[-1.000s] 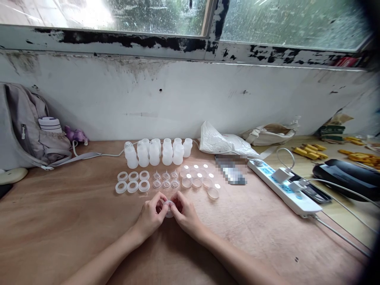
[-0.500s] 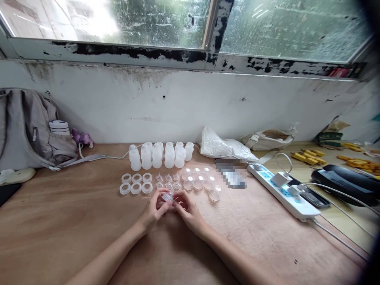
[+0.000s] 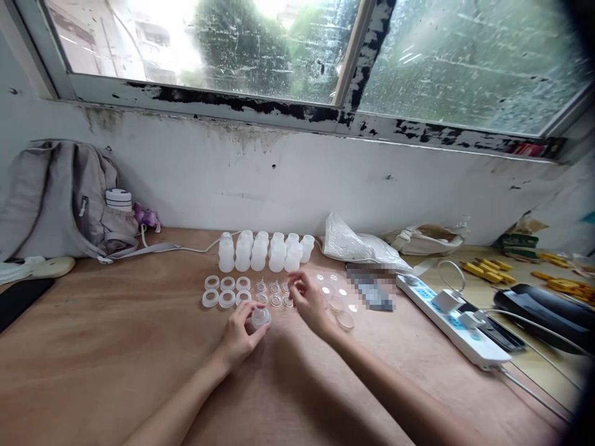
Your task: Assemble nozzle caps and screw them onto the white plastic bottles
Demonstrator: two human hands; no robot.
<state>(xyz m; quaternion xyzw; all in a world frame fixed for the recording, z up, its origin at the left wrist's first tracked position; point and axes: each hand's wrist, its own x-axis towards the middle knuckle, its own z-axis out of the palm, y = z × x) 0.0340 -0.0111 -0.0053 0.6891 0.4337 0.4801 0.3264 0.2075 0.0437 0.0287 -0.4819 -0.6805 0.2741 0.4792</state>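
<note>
Gripping a small clear plastic cap low over the worktop, the left hand has its fingers closed round it; the right hand hovers, fingers loosely curled and empty, beside the clear discs, bottles behind.
</note>
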